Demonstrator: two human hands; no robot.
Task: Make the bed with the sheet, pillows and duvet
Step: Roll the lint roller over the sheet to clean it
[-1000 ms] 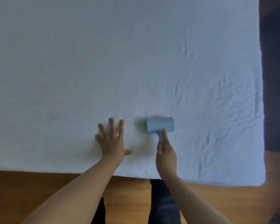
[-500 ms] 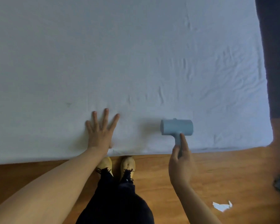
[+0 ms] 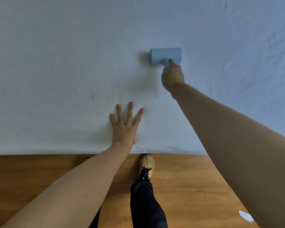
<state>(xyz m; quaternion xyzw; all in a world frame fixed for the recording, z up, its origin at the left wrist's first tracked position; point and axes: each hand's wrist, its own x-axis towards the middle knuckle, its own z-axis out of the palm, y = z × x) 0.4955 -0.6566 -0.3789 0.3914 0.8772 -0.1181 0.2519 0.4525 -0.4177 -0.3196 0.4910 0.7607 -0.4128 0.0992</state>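
A white sheet (image 3: 59,66) covers the bed and fills the upper part of the head view, smooth on the left and creased at the far right. My left hand (image 3: 124,125) presses flat on the sheet near the bed's near edge, fingers spread. My right hand (image 3: 172,75) grips the handle of a light blue lint roller (image 3: 164,55), whose head lies on the sheet farther in, with my arm stretched out. No pillows or duvet are in view.
A wooden floor (image 3: 31,176) runs along the bed's near edge. My dark trouser leg and a yellow shoe (image 3: 146,165) stand against the bed. A white scrap of paper (image 3: 245,217) lies on the floor at the lower right.
My right hand has pushed the lint roller away from the bed's near edge, farther across the sheet. My left hand has stayed flat on the sheet near the edge.
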